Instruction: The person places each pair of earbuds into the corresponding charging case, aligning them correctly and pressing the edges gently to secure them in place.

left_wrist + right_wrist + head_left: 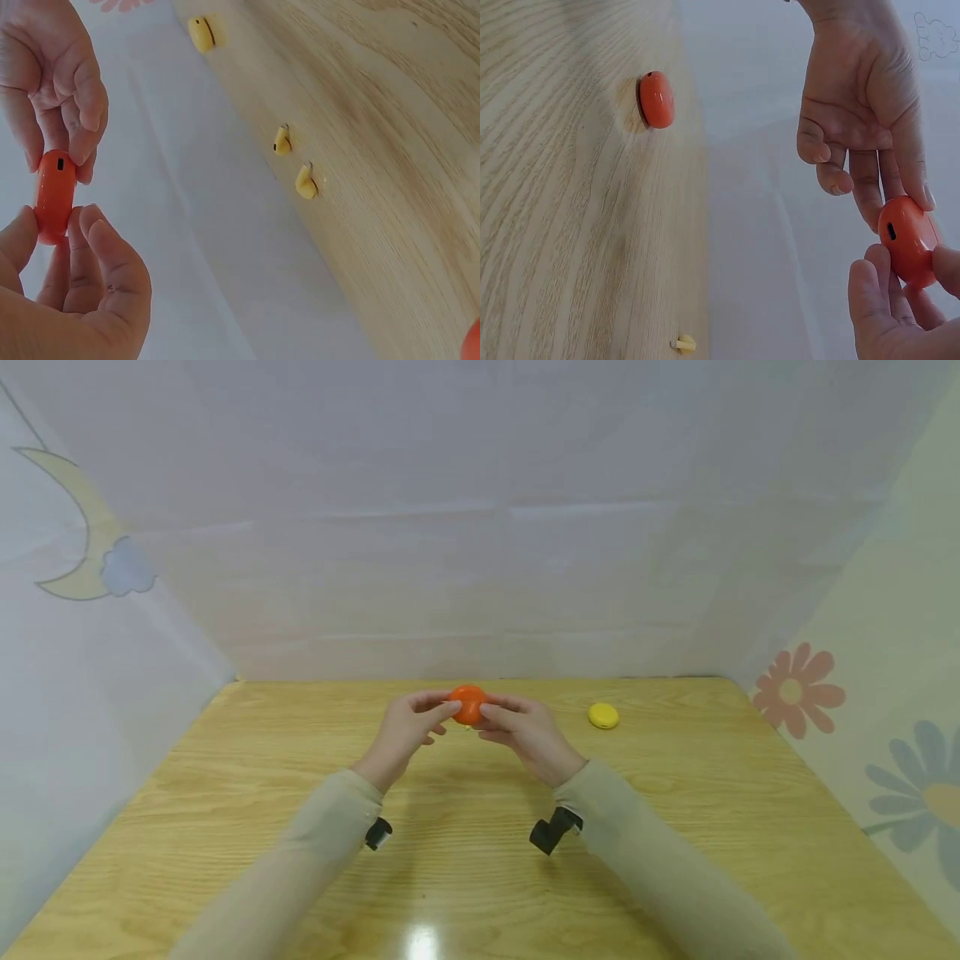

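Note:
An orange earbud charging case [469, 705] is held up in both hands, its dark charging port showing in the left wrist view. My left hand [399, 732] pinches its left side between thumb and fingers. From the other side, my right hand [531, 737] grips it the same way. Two yellow earbuds, one nearer the yellow case [283, 140] and one farther off [306, 181], lie on the table, mostly hidden behind the hands in the head view.
To the right on the wooden table [465, 860] lies a yellow charging case [603, 716]. A second orange case [657, 100] rests on the table in the right wrist view. Pale printed sheets [480, 568] rise behind and beside the table.

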A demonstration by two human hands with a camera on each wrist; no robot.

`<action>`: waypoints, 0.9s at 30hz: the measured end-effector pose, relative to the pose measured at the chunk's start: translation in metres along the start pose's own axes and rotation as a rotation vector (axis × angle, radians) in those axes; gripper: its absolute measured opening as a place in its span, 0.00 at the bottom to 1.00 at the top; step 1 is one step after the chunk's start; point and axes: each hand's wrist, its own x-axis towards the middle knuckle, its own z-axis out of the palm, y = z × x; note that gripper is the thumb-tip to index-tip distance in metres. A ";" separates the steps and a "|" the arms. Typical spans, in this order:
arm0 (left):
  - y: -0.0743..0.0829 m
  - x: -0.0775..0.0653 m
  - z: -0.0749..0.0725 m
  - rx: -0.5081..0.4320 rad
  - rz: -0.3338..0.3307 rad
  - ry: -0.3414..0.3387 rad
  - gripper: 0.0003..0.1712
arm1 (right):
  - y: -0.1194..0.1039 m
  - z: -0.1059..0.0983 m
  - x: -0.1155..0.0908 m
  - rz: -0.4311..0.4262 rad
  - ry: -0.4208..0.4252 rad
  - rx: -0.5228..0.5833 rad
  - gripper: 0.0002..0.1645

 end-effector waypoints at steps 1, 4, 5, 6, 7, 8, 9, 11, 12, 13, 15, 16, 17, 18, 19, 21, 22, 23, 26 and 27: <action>0.000 0.000 -0.002 0.007 0.001 0.000 0.22 | 0.000 0.001 0.001 0.005 0.002 0.003 0.25; 0.001 -0.001 -0.006 0.022 0.001 -0.002 0.22 | -0.001 0.004 0.003 0.012 -0.014 0.005 0.25; 0.000 -0.001 -0.008 0.025 0.002 -0.004 0.23 | -0.001 0.005 0.004 0.013 -0.025 0.003 0.25; -0.001 -0.001 -0.009 0.028 0.003 -0.004 0.23 | -0.001 0.005 0.004 0.014 -0.036 -0.001 0.25; -0.001 -0.001 -0.011 0.030 0.005 -0.003 0.23 | -0.001 0.006 0.005 0.014 -0.046 -0.006 0.26; -0.002 -0.001 -0.012 0.031 0.007 -0.005 0.23 | -0.001 0.006 0.006 0.013 -0.056 -0.012 0.26; -0.003 -0.001 -0.014 0.030 0.009 -0.009 0.24 | -0.001 0.007 0.007 0.015 -0.064 -0.019 0.26; -0.005 -0.002 -0.018 0.028 0.006 -0.019 0.24 | -0.001 0.009 0.009 0.025 -0.071 -0.024 0.26; -0.005 -0.002 -0.020 0.032 0.003 -0.027 0.24 | -0.001 0.011 0.010 0.031 -0.072 -0.025 0.26; -0.005 -0.001 -0.023 0.038 -0.002 -0.039 0.25 | -0.001 0.012 0.011 0.038 -0.071 -0.026 0.26; -0.005 -0.001 -0.029 0.056 -0.019 -0.068 0.26 | -0.001 0.015 0.013 0.053 -0.069 -0.018 0.26; -0.005 0.000 -0.032 0.068 -0.031 -0.083 0.26 | 0.000 0.016 0.015 0.059 -0.067 -0.012 0.26; -0.004 0.001 -0.035 0.081 -0.041 -0.098 0.27 | 0.000 0.016 0.016 0.062 -0.067 -0.008 0.26; -0.004 0.002 -0.038 0.093 -0.052 -0.112 0.27 | 0.001 0.017 0.016 0.062 -0.069 -0.006 0.26; -0.004 0.002 -0.041 0.098 -0.057 -0.125 0.27 | 0.001 0.018 0.017 0.063 -0.069 -0.003 0.26; -0.005 0.003 -0.046 0.105 -0.065 -0.142 0.27 | 0.002 0.020 0.018 0.065 -0.071 -0.001 0.26; -0.006 0.004 -0.048 0.105 -0.065 -0.145 0.27 | 0.003 0.022 0.019 0.067 -0.074 -0.001 0.26; -0.007 0.004 -0.050 0.104 -0.064 -0.146 0.27 | 0.003 0.023 0.019 0.070 -0.076 -0.003 0.25; -0.012 0.004 -0.056 0.089 -0.056 -0.146 0.27 | 0.003 0.029 0.021 0.079 -0.083 -0.023 0.24; -0.013 0.004 -0.058 0.076 -0.055 -0.148 0.27 | 0.003 0.031 0.022 0.082 -0.085 -0.028 0.24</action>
